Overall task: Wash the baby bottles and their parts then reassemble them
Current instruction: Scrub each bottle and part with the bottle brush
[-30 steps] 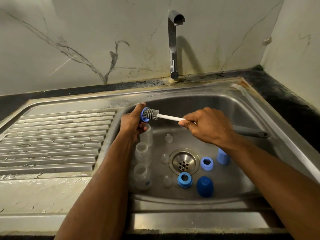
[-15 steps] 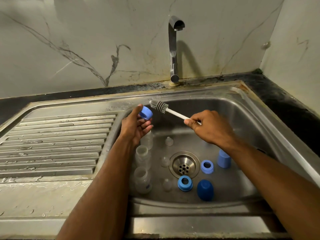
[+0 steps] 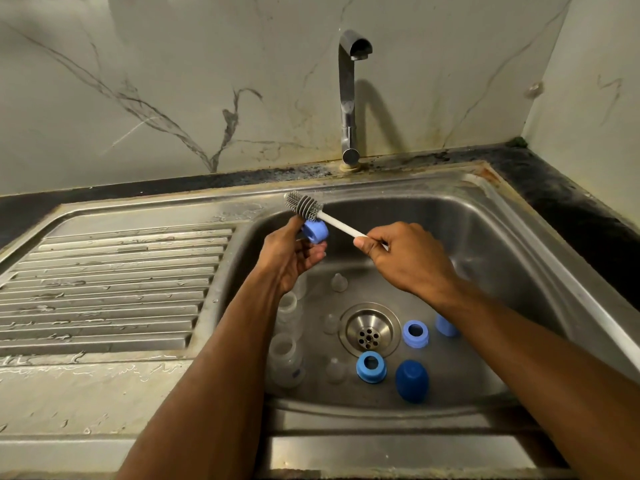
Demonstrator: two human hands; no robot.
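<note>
Meanwhile, left hand [image 3: 289, 258] pinches a blue ring [image 3: 314, 231]; right hand [image 3: 408, 259] grips a brush [image 3: 304, 204] just above it.

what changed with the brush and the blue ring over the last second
The brush head came out of the blue ring and rose up and back; it now sits just above the ring, clear of its opening. The right hand still grips the white handle, and the left hand still holds the ring. The bottles, other rings and caps in the sink have not moved.
</note>
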